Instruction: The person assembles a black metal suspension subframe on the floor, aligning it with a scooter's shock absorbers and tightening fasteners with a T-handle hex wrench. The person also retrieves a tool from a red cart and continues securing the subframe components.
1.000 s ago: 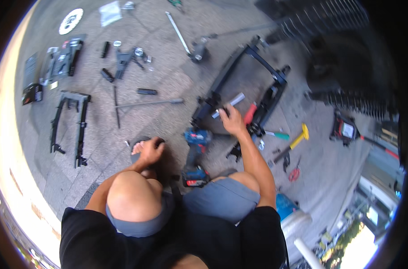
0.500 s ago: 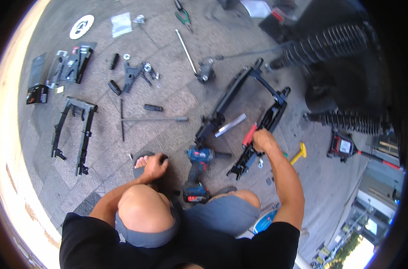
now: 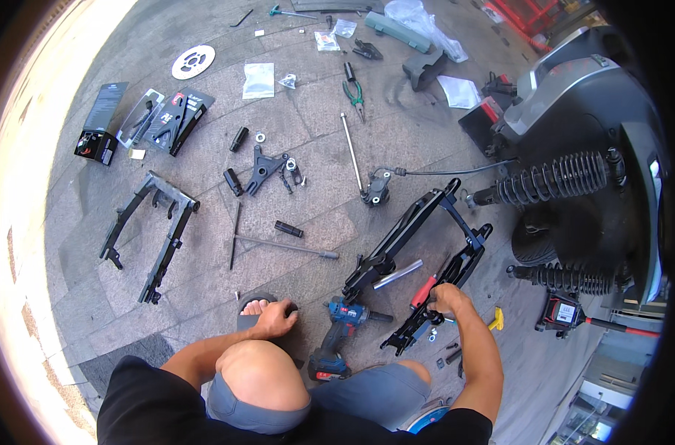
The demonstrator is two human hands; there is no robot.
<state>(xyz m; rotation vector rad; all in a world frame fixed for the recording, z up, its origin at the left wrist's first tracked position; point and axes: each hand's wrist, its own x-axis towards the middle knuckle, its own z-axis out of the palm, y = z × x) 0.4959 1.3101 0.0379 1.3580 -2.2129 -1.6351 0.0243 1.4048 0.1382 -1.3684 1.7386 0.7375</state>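
My right hand (image 3: pixel 449 298) is closed over the near part of a black swingarm (image 3: pixel 382 256), its fingertips down at the arm beside a red-handled tool (image 3: pixel 424 291). What the fingers pinch, if anything, is hidden. A silver tube (image 3: pixel 398 274) lies across the swingarm's opening. My left hand (image 3: pixel 277 319) hangs beyond my knee, just over my sandalled foot (image 3: pixel 254 306). Its fingers are curled, and I cannot see inside them. Between my hands a blue and black cordless impact driver (image 3: pixel 341 326) stands on its battery. Small bolts and washers (image 3: pixel 432 335) lie by the swingarm's near end.
A worn swingarm (image 3: pixel 176 222), black bracket (image 3: pixel 265 169), sockets (image 3: pixel 288 228) and T-handle wrench (image 3: pixel 285 247) lie on the paving at left. Farther off are green-handled pliers (image 3: pixel 354 94) and a brake caliper (image 3: pixel 377 189). At right stand a scooter with coil shocks (image 3: pixel 552 179) and a red jack (image 3: pixel 561 311).
The view has tilted up, showing more ground and the scooter's body. My right hand now sits slightly beside the red handle instead of over its end. My left hand keeps its place by the foot.
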